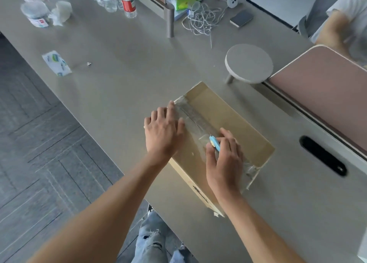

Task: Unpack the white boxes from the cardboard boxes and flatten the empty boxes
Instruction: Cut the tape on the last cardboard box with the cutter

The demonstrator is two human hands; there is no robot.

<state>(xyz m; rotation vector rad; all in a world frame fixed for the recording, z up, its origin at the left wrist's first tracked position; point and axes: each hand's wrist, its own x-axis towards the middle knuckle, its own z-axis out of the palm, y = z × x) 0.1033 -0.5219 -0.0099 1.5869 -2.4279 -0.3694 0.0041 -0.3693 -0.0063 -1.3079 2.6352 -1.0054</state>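
A closed cardboard box [224,131] lay on the grey surface [123,80] near its front edge, clear tape [195,121] running along the top seam. The left hand [163,130] pressed flat on the box's left side, fingers straight. The right hand [224,159] gripped a light-blue cutter [214,143], fingers curled round it, its tip on the tape.

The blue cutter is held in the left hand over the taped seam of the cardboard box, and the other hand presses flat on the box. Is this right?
Not quite. The head view shows the blue cutter in the right hand, not the left. The left hand presses flat on the cardboard box.
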